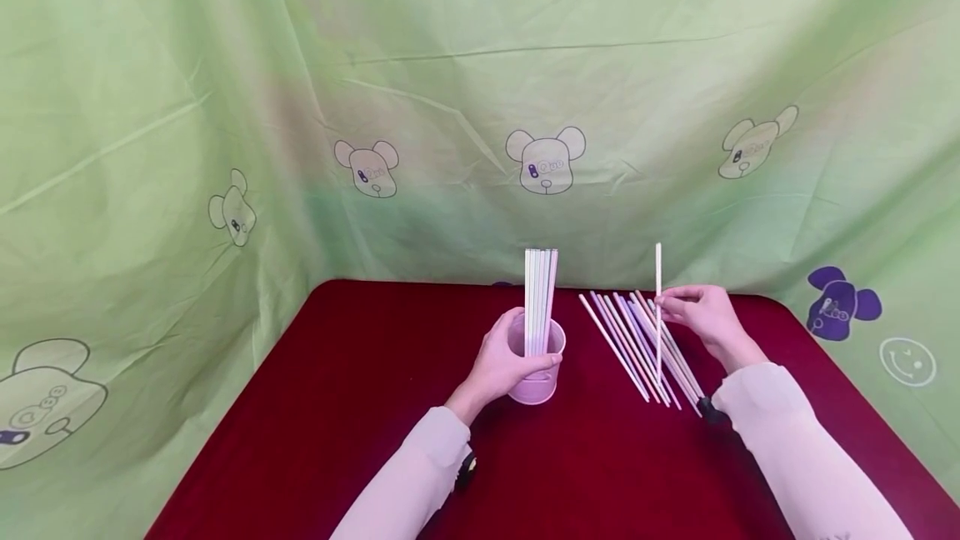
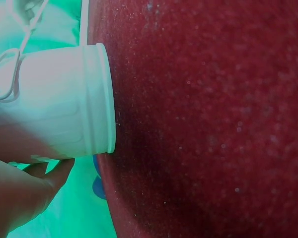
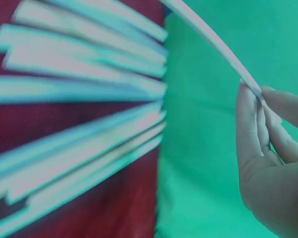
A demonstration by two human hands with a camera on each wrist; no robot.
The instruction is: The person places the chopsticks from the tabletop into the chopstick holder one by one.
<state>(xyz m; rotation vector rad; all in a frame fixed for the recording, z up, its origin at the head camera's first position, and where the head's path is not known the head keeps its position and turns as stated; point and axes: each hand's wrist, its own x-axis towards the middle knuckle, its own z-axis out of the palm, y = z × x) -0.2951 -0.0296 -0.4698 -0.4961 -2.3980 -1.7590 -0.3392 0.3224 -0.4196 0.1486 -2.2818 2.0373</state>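
My left hand (image 1: 495, 367) grips a small pink bucket (image 1: 533, 391) from its left side, thumb across the front near the rim. Several pale straws (image 1: 537, 298) stand bunched together inside it. In the left wrist view the bucket (image 2: 59, 106) shows a ridged base and a looped handle piece (image 2: 5, 74). Over to the right, my right hand (image 1: 711, 322) pinches a single pale straw (image 1: 658, 269) between thumb and fingertips, holding it upright above the loose ones. The right wrist view shows that straw (image 3: 208, 37) in the fingertips of the right hand (image 3: 270, 163).
Loose white, pink and purple straws (image 1: 617, 345) lie fanned out on the red tabletop (image 1: 375, 407), right of the bucket. A green curtain (image 1: 450, 90) with bear-head prints hangs around the table's back and sides. A black wrist strap (image 1: 708, 409) shows near the right sleeve.
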